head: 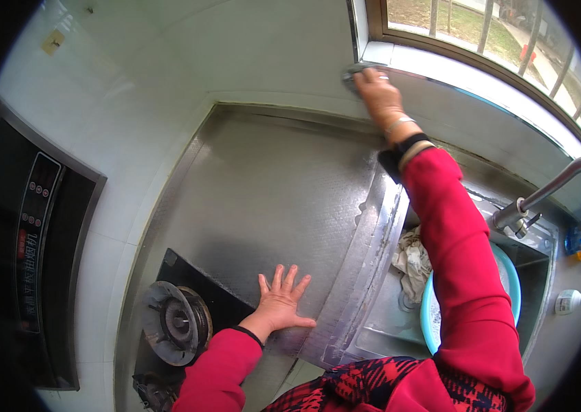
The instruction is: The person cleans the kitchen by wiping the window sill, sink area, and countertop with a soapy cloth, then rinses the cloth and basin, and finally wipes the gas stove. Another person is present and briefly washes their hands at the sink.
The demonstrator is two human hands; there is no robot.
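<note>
My right hand [379, 95] is stretched up to the wall tiles below the window sill's left corner. It presses a grey cloth or scouring pad [352, 77] against the wall; motion blur and my fingers hide its exact kind. My left hand [282, 300] lies palm down, fingers spread, on the stainless steel countertop [275, 190], with nothing in it. Just left of that hand is the black gas stove [223, 291] with its round burner [179, 323].
On the right, the steel sink [385, 329] holds a turquoise basin [512, 273] and a crumpled cloth [414, 260] under a faucet [512, 213]. A spray bottle [571, 302] stands beyond it. A range hood [38, 247] juts from the left wall. The window sill [445, 72] edges the upper right.
</note>
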